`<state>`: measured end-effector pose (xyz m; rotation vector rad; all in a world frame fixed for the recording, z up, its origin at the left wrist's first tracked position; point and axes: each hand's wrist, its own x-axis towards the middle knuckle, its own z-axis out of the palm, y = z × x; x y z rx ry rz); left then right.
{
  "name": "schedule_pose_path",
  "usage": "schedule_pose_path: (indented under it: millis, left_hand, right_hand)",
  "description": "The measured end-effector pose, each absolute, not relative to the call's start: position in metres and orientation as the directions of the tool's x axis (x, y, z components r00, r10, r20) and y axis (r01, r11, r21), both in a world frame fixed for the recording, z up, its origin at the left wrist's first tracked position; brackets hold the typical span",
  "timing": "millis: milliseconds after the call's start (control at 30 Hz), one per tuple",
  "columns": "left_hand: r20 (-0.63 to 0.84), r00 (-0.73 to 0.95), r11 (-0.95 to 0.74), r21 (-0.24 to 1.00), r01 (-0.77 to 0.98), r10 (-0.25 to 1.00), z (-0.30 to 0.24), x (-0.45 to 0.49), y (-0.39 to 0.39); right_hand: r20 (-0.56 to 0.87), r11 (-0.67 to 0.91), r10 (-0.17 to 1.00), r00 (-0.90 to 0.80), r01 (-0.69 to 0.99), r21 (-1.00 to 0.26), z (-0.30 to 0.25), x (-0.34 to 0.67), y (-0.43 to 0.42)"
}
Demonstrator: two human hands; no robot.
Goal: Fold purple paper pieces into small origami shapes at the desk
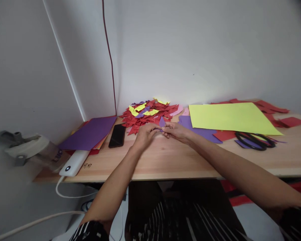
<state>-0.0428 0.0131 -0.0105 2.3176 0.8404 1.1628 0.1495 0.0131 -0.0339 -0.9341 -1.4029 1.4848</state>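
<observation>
A small folded piece of purple paper point(162, 122) is pinched between my two hands above the wooden table, its pointed tip facing up. My left hand point(147, 131) grips it from the left with thumb and fingers together. From the other side my right hand point(174, 130) holds its right edge, fingers curled in. Just behind them rises a heap of folded paper pieces point(150, 115), mostly red with some yellow and purple ones. The lower part of the held piece is hidden by my fingers.
Purple sheets point(90, 134) lie at left over a white power bank point(75, 163), near a black phone point(117, 135) and a bottle point(40, 150). To the right are a yellow sheet point(230, 117), red paper strips point(271, 106) and black-handled scissors point(256, 141). The wall borders the wooden table point(178, 164).
</observation>
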Motion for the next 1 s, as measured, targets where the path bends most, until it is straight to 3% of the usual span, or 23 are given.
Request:
schedule_pose_path:
  millis: [267, 567, 733, 1000]
  left_hand:
    - [0.432, 0.432, -0.575, 0.766, 0.288, 0.792, -0.008, -0.044, 0.012]
    - [0.49, 0.453, -0.632, 0.736, 0.243, 0.745, -0.006, -0.045, 0.015]
    - [0.385, 0.457, -0.499, 0.852, 0.156, 0.802, -0.012, -0.044, 0.019]
    - [0.32, 0.399, -0.41, 0.898, 0.162, 0.859, -0.027, -0.04, 0.027]
  right_hand:
    - [0.085, 0.081, 0.945, -0.317, -0.025, -0.996, -0.039, 0.149, 0.015]
    - [0.097, 0.112, 0.93, -0.355, 0.023, -0.993, -0.039, 0.151, 0.015]
    - [0.11, 0.137, 0.932, -0.346, 0.054, -0.989, -0.038, 0.149, 0.013]
    - [0.128, 0.177, 0.95, -0.286, 0.152, -0.972, -0.039, 0.143, 0.013]
